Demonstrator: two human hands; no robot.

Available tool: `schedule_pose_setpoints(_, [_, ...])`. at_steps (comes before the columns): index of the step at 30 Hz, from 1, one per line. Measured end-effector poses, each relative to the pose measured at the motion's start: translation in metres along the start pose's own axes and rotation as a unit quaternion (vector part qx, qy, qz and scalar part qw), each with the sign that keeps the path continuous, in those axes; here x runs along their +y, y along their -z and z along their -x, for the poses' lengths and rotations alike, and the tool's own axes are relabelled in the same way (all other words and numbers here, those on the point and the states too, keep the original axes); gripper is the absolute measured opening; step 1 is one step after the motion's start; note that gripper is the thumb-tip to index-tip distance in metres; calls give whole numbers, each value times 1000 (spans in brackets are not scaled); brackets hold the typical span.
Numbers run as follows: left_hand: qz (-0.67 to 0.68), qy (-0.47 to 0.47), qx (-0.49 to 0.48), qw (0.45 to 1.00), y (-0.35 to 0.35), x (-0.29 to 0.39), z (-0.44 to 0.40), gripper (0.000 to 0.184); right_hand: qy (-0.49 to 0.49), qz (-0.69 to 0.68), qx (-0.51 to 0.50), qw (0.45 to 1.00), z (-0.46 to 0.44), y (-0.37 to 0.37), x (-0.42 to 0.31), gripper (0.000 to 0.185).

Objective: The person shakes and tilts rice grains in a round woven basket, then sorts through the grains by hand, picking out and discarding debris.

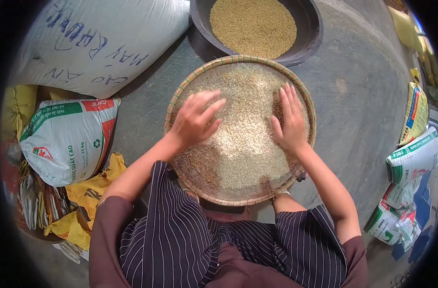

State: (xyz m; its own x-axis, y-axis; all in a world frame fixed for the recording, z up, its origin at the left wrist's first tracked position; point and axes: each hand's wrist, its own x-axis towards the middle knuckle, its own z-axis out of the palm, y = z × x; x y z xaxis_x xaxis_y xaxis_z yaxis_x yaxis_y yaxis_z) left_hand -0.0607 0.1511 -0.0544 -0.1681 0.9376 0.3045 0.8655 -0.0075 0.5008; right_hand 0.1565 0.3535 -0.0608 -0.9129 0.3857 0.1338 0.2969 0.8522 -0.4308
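Note:
A round woven bamboo sieve (202,194) rests across my knees, its rim bound with cane. Pale grain (245,129) lies spread over its mesh, with browner patches towards the left, the right and the near edge. Over the left part of the sieve is my left hand (196,117), slightly blurred, fingers spread and holding nothing. My right hand (291,120) lies at the right side on or just above the grain, fingers stretched out flat and thumb apart. Whether either palm touches the grain is hard to see.
Beyond the sieve stands a dark basin (308,43) holding golden grain. A large white sack (108,33) with handwriting leans at the upper left, above a printed feed sack (75,139). Yellow bags (103,177) lie at the left; more sacks (411,158) line the right.

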Motion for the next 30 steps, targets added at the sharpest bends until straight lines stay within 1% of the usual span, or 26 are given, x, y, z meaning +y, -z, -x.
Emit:
schedule_pose_setpoints(1, [-25,2,32,999,-3,-1,-12,36,-8,-19,3,1000,-13,-7,-1,67])
schedule_pose_setpoints(2, [-26,0,31,999,-6,-5,-20,36,-16,-38,7,999,-22,-12,-5,67])
schedule_pose_setpoints(4, [-47,-5,48,998,-12,-8,-30,46,-16,-33,-3,999,-28,-18,-21,66])
schedule_pose_setpoints(6, [-33,-17,50,998,-12,-8,-33,45,34,-109,-31,993,-22,-27,-32,65])
schedule_pose_setpoints(7, [-21,-27,52,998,-12,-8,-35,43,71,-108,-54,990,-16,-26,-37,62])
schedule_pose_setpoints(8, [-20,-28,51,998,-12,-8,-33,43,69,-108,-53,990,-9,-22,-40,62])
schedule_pose_setpoints(10, [22,-29,-6,999,-8,-6,-22,46,151,-106,-165,969,10,-10,-47,57])
schedule_pose_setpoints(11, [67,-1,-46,997,-4,-4,-15,52,149,-105,-164,969,18,-1,-48,57])
schedule_pose_setpoints(13, [45,-12,-52,998,7,4,-12,55,192,-93,-237,948,30,18,-46,51])
schedule_pose_setpoints(14, [24,-19,-57,998,11,7,-10,58,191,-93,-236,948,34,28,-42,51])
schedule_pose_setpoints(15, [25,-20,-57,998,13,9,-6,58,166,-84,-195,963,38,38,-37,48])
schedule_pose_setpoints(17, [-142,-16,-90,986,18,10,3,58,100,-84,-94,987,41,48,-27,43])
schedule_pose_setpoints(18, [-142,-17,-88,986,25,13,7,58,101,-83,-94,987,50,50,-17,43])
schedule_pose_setpoints(19, [-130,58,-33,989,33,17,11,56,22,-36,-22,999,62,49,-6,45])
schedule_pose_setpoints(20, [-117,131,23,984,40,19,15,55,-57,12,52,997,73,48,0,48])
schedule_pose_setpoints(21, [-118,129,25,984,44,17,21,55,-57,12,54,997,76,51,-3,48])
schedule_pose_setpoints(22, [-149,254,-20,955,46,13,28,52,-206,48,56,976,79,54,-7,49])
schedule_pose_setpoints(23, [-177,374,-64,908,47,9,35,50,-350,82,57,931,82,57,-9,49])
schedule_pose_setpoints(24, [-178,372,-61,909,47,7,41,50,-350,83,60,931,88,53,-7,49])
schedule_pose_setpoints(26, [-138,429,-155,879,43,3,53,44,-432,-35,-55,900,105,35,5,47])
schedule_pose_setpoints(27, [-169,374,-99,907,39,1,54,40,-412,5,-32,911,106,32,2,43])
schedule_pose_setpoints(28, [-168,372,-99,908,36,0,55,40,-413,6,-31,910,108,32,5,43])
schedule_pose_setpoints(30, [-169,405,-137,888,37,0,52,38,-384,12,-28,923,110,33,9,43])
